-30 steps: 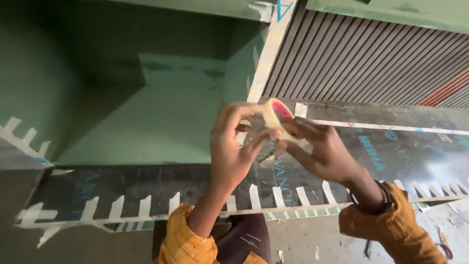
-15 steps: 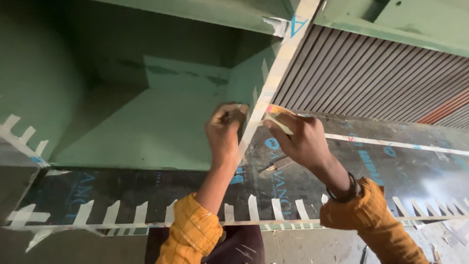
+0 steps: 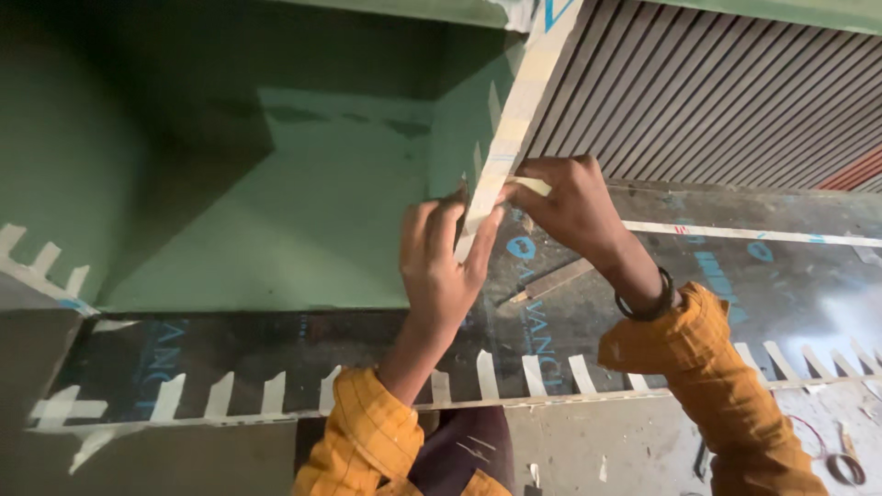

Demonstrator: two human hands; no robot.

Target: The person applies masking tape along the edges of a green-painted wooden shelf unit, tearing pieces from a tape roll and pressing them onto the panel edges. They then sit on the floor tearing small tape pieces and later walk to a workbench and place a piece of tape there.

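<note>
A green cabinet carcass (image 3: pixel 303 230) fills the left and middle of the view, its open inside facing the camera, and it sits on a dark board (image 3: pixel 588 312) printed in blue. A ribbed grey shutter (image 3: pixel 717 92) rises behind on the right. Along the near rim of the dark board runs a row of short masking-tape tabs (image 3: pixel 533 375), standing side by side like teeth.

The pale front edge (image 3: pixel 513 124) of the cabinet's right panel is the long thing in hand: its axis runs on a slant, from the lower end near the hands up and to the right toward the top of the frame (where it leaves the view).

The left hand (image 3: pixel 443 271) lies against the lower end of that edge, fingers together and pressed flat on it, thumb on the cabinet side. The right hand (image 3: pixel 571 204) is just beside it on the other side, thumb and forefinger pinching a small strip of pale tape (image 3: pixel 531 186) that touches the edge. A dark bangle (image 3: pixel 643 301) circles the right wrist, above mustard-yellow checked sleeves (image 3: pixel 367 441).
</note>
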